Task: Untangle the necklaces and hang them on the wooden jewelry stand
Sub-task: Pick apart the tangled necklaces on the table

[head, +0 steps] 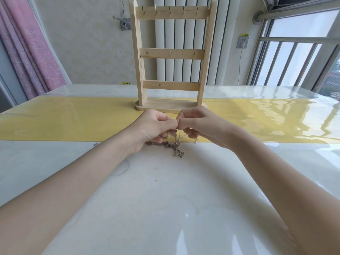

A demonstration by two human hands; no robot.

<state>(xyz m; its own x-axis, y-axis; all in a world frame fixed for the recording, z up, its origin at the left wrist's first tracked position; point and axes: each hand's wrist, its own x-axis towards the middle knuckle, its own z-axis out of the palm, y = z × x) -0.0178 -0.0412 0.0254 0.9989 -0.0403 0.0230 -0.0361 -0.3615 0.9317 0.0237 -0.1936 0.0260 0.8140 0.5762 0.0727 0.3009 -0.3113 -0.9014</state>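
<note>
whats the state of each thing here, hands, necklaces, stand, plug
left hand: fingers curled, pinching the chains
right hand: fingers curled, pinching the chains, fingertips meeting the left hand's
necklaces: still tangled in one clump, partly lifted, the rest lying on the table
pendant: lying on the table
wooden jewelry stand: upright, hooks bare, nothing hung
wall socket: cable plugged in

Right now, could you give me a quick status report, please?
Left hand and right hand both pinching chains. Necklaces tangled on table. Jewelry stand hooks bare, unobstructed.
</note>
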